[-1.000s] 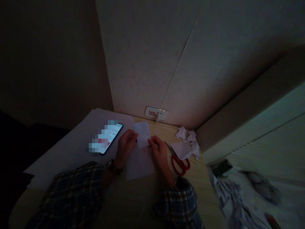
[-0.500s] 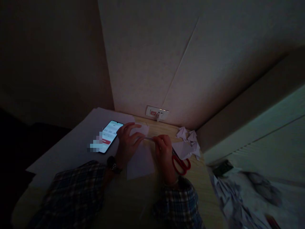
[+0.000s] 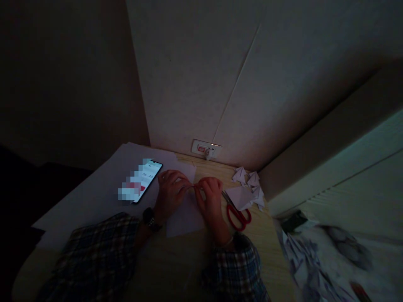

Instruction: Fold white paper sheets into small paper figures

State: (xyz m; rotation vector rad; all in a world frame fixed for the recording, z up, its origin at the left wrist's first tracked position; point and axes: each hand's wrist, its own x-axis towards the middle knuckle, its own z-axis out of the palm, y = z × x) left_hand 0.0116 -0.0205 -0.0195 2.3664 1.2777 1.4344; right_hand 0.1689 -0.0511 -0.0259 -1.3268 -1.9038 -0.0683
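A white sheet of paper [image 3: 184,216] lies on the wooden table [image 3: 176,260] in dim light. My left hand [image 3: 170,193] and my right hand [image 3: 210,197] rest side by side on its far part, fingers curled and pinching the paper where they meet. A lit phone [image 3: 141,181] lies just left of my left hand. Red-handled scissors [image 3: 237,214] lie just right of my right hand.
Several folded white paper pieces [image 3: 248,186] sit at the back right of the table near the wall. A large pale sheet [image 3: 94,197] covers the table's left side. A wall socket [image 3: 206,149] is behind the paper. Crumpled paper scraps [image 3: 308,268] lie lower right.
The upright flap of paper held a second ago has been brought down flat. Both hands have closed together over the sheet's far part.
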